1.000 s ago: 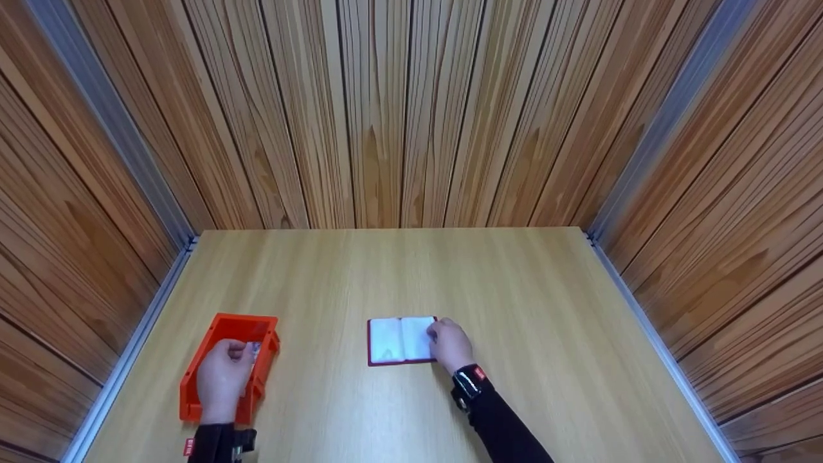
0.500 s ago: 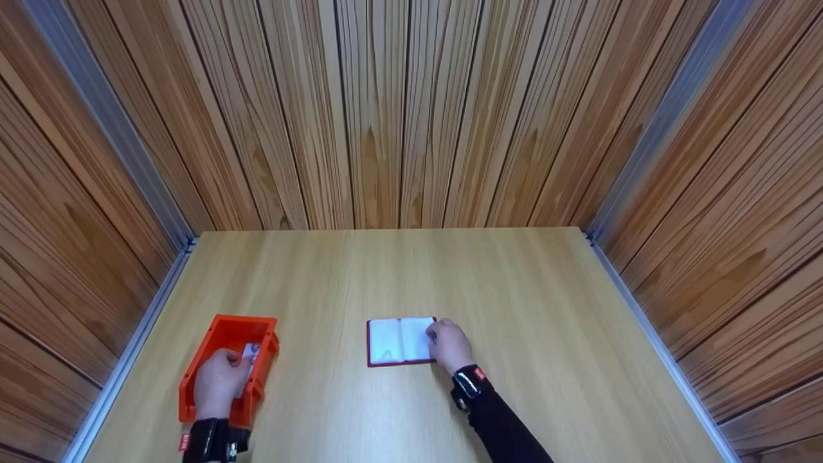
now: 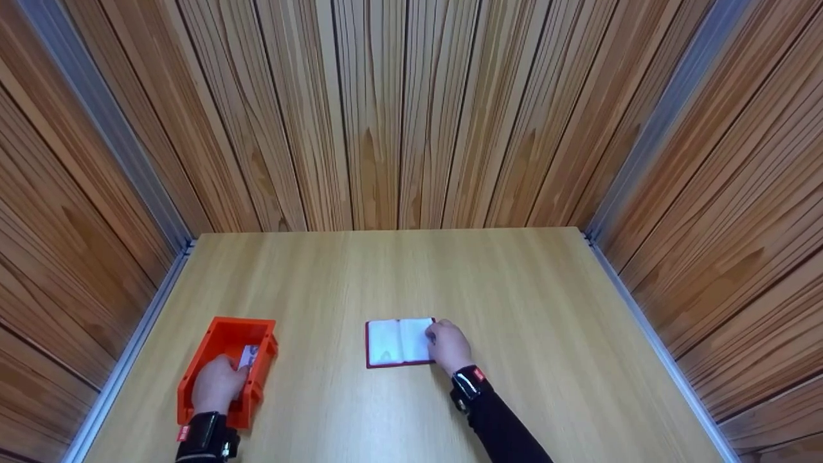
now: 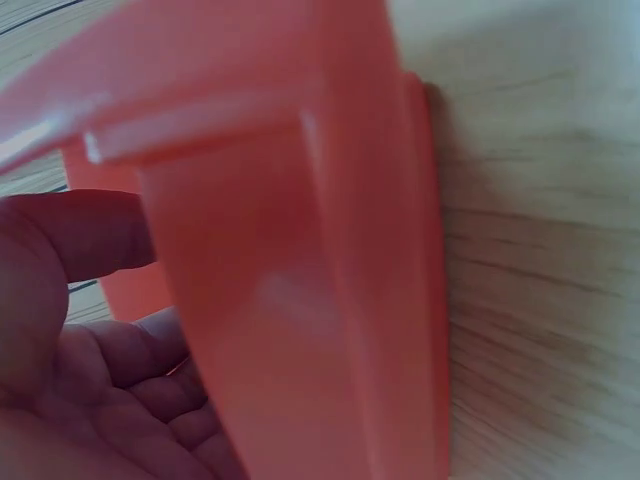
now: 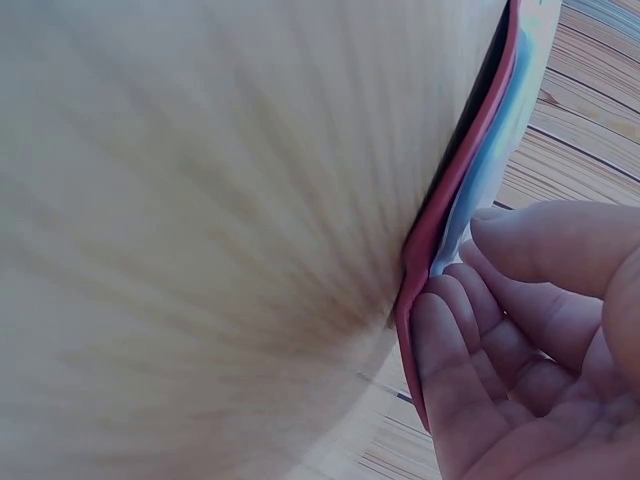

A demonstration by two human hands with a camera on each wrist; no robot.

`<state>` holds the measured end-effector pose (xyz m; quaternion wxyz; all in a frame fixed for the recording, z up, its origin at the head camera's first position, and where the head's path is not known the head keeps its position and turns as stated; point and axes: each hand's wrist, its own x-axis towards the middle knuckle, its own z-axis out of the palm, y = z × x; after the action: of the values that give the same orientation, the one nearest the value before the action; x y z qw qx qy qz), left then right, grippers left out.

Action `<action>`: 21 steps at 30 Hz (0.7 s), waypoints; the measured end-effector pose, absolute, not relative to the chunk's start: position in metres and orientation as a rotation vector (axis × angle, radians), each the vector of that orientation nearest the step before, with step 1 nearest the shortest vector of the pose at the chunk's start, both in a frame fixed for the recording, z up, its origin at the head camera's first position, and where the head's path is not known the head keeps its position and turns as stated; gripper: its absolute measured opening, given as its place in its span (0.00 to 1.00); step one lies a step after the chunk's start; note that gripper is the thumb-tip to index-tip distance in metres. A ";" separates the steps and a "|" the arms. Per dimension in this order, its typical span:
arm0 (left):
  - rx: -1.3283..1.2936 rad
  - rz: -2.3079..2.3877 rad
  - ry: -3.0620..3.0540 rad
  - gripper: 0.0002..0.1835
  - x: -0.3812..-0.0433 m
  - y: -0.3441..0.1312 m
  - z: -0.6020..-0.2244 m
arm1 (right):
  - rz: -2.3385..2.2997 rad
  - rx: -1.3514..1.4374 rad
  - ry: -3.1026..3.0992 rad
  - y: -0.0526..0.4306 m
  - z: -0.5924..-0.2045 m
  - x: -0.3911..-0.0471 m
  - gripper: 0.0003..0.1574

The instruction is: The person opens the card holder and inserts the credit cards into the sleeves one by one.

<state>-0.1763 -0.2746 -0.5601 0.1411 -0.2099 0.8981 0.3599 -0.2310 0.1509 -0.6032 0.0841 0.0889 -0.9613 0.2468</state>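
My left hand (image 3: 217, 386) reaches down into an orange plastic bin (image 3: 268, 379) at the left. Beside its fingers, along the bin's right inner wall, shows a small white card with purple print (image 3: 249, 355). In the left wrist view the bin wall hides the fingertips, so I cannot tell whether they grip the card. The thumb (image 4: 105, 235) stands apart from the curled fingers there. An open booklet (image 3: 386, 341) with a red cover and pale, glossy pages lies mid-table. My right hand (image 3: 450, 346) holds its right edge, thumb (image 5: 540, 235) at the pages and fingers against the cover.
The pale wooden table (image 3: 398, 276) carries both the bin and the booklet. Wood-plank walls (image 3: 373, 128) rise at the back and sides, with metal rails (image 3: 669, 366) along the table's side edges.
My left hand has gone lower and slightly left into the bin, and more of the purple-printed card showed at half a second ago. The right hand and booklet stay as they were.
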 end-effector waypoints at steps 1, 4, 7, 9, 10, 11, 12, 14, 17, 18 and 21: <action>-0.603 1.037 2.594 0.16 -0.176 -0.275 -0.560 | 0.740 0.265 -2.870 0.151 -0.603 -0.231 0.10; -0.584 1.029 2.616 0.14 -0.176 -0.276 -0.560 | 0.725 0.279 -2.858 0.151 -0.605 -0.231 0.10; -0.565 1.010 2.640 0.13 -0.176 -0.275 -0.558 | 0.707 0.291 -2.839 0.152 -0.607 -0.231 0.10; -0.571 0.995 2.638 0.13 -0.176 -0.275 -0.557 | 0.698 0.297 -2.833 0.152 -0.608 -0.232 0.10; -0.578 0.988 2.632 0.12 -0.176 -0.275 -0.556 | 0.696 0.300 -2.831 0.152 -0.608 -0.232 0.10; -0.581 0.987 2.629 0.12 -0.176 -0.275 -0.556 | 0.696 0.303 -2.830 0.152 -0.608 -0.232 0.10; -0.582 0.979 2.630 0.11 -0.176 -0.275 -0.557 | 0.697 0.305 -2.829 0.152 -0.608 -0.232 0.10; -0.579 0.951 2.627 0.11 -0.177 -0.275 -0.557 | 0.696 0.306 -2.830 0.152 -0.608 -0.231 0.09; -0.547 0.928 2.649 0.11 -0.176 -0.274 -0.557 | 0.696 0.306 -2.834 0.152 -0.608 -0.231 0.09; -0.546 0.925 2.649 0.11 -0.176 -0.274 -0.556 | 0.698 0.303 -2.837 0.152 -0.607 -0.231 0.09; -0.547 0.950 2.647 0.10 -0.175 -0.273 -0.555 | 0.699 0.299 -2.843 0.152 -0.607 -0.232 0.08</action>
<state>-0.1750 -0.2729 -0.5552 0.1378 -0.1890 0.9151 0.3286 -0.2318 0.1519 -0.6071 0.0993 0.1010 -0.9613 0.2365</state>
